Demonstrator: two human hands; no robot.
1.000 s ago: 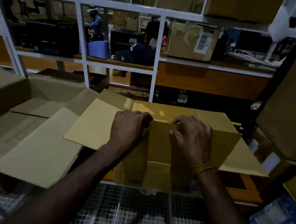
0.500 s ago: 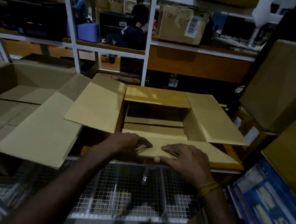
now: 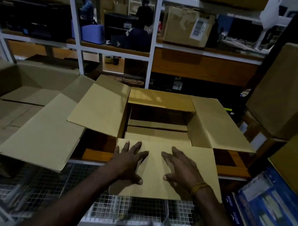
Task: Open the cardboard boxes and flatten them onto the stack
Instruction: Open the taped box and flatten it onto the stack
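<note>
A light brown cardboard box (image 3: 159,122) stands open in the middle of the view, its four top flaps folded outward. The near flap (image 3: 154,171) lies spread toward the person, over the edge of a wooden shelf board (image 3: 230,170) and out above a white wire-mesh basket (image 3: 129,209).

The left hand (image 3: 127,162) lies palm down on the left part of this near flap, fingers straight and spread, their tips pointing toward the box opening. The right hand (image 3: 182,169) is over the right part of the same flap, fingers spread wide and slightly bent; whether the palm touches the cardboard cannot be told. A yellow band (image 3: 200,187) circles the right wrist. Neither hand grips anything, and a bare strip of flap shows between them.

Inside the box, flat cardboard bottom panels (image 3: 158,131) are visible. To the left, a larger opened cardboard carton (image 3: 32,124) has one wide flap reaching beside the box's left flap (image 3: 100,108). At right stand closed brown boxes (image 3: 292,90) and a blue printed package (image 3: 273,218).
</note>
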